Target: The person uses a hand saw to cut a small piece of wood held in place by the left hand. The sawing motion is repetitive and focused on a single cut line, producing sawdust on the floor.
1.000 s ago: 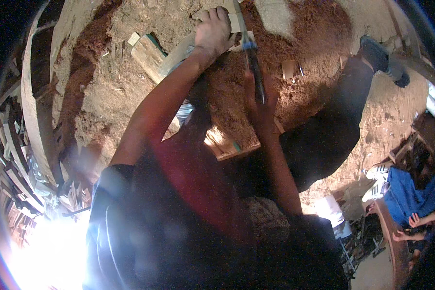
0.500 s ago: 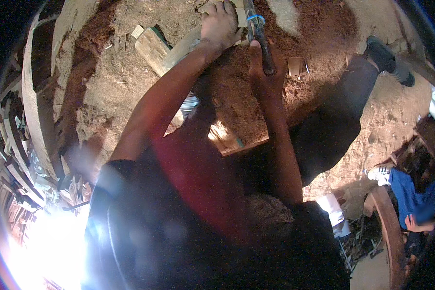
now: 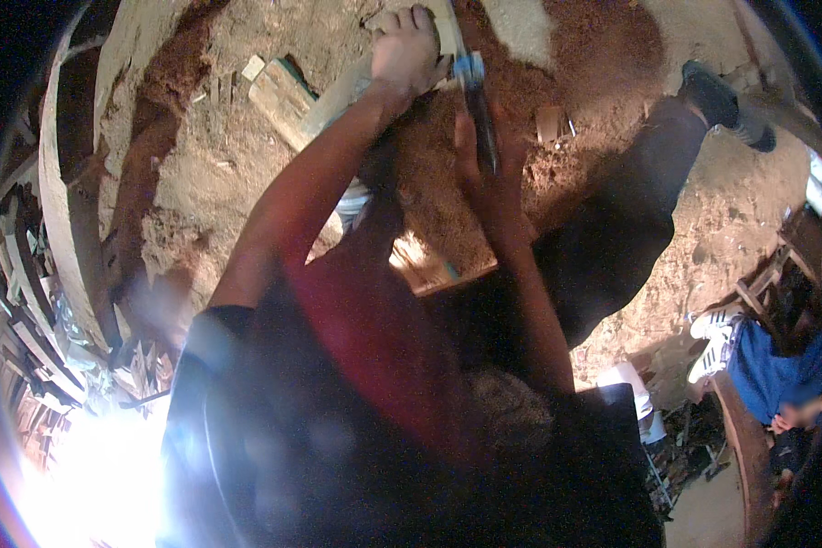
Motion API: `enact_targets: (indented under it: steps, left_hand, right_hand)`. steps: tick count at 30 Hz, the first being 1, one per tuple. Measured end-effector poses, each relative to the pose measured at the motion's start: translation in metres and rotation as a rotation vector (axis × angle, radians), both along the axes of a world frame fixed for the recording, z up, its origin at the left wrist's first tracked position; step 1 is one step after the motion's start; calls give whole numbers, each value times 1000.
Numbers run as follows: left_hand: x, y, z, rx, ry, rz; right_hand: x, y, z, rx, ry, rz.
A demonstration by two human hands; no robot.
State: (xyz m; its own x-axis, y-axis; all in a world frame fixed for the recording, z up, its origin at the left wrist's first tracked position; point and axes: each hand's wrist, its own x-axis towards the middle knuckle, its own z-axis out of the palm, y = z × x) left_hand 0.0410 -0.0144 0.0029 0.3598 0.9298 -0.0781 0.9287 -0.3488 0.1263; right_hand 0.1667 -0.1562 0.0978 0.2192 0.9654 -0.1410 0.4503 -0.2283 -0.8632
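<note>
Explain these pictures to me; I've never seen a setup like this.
There is no machine here; a person works bare-handed. A fisheye camera worn on the head looks down, its lens bending straight edges. The right hand has its grip on a dark-handled tool with a blue band; the tool reaches the picture's top edge. The left hand rests on a pale piece, apparently wood. On the dusty ground lies a wooden block. Another person in blue shows at right.

Left hand (image 3: 405,57) knuckles up, right hand (image 3: 500,183) gripping, forearms (image 3: 288,205) outstretched
</note>
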Motion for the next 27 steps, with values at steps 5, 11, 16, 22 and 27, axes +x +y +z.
enact_targets:
  steps: [5,11,16,22,27]
  left_hand:
    - [4,-2,5,62,63,-29]
    - [8,4,4,29,54,-32]
    - [4,4,6,61,37,-10]
    - [10,2,11,-65,-25,47]
    - [3,2,6,13,54,1]
  right_hand:
    - [14,-87,2,-37,60,-40]
    - [12,24,5,-216,95,35]
    - [11,-65,8,-40,114,-56]
    - [5,8,1,-70,120,-54]
    - [8,-29,-11,-82,17,-62]
